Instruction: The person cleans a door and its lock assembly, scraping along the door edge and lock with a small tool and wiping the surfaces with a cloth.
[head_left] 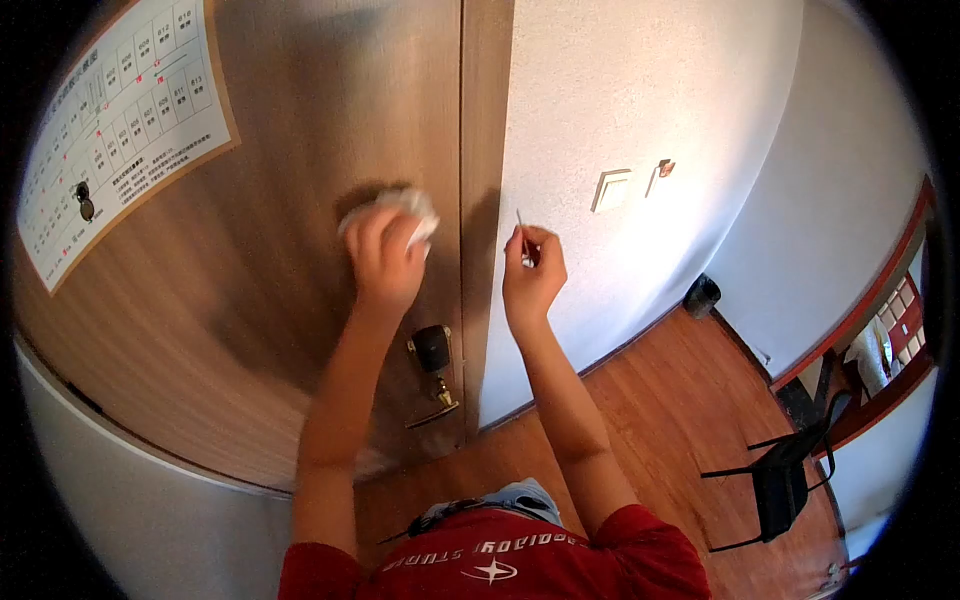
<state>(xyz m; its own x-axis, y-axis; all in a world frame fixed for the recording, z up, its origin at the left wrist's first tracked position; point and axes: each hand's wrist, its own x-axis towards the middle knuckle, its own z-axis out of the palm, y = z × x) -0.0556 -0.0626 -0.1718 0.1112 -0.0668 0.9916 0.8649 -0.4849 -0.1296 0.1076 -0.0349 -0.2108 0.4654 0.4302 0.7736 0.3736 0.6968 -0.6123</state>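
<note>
My left hand (382, 262) is closed around a crumpled white cloth (418, 208) and presses it against the brown wooden door (270, 230). Its outline is slightly blurred. Below that hand, a black lock housing (430, 348) and a brass-coloured lever handle (434, 415) are fixed to the door. My right hand (535, 278) is raised beside the door frame, before the white wall. Its thumb and fingers pinch a thin, slender thing (519, 218) whose tip sticks up; the kind is too small to make out.
A framed floor plan (130, 110) hangs on the door's upper left. A light switch (612, 191) and a small card holder (660, 175) are on the white wall (580, 90). A black bin (702, 296) and a black chair (780, 490) stand on the wooden floor (660, 410).
</note>
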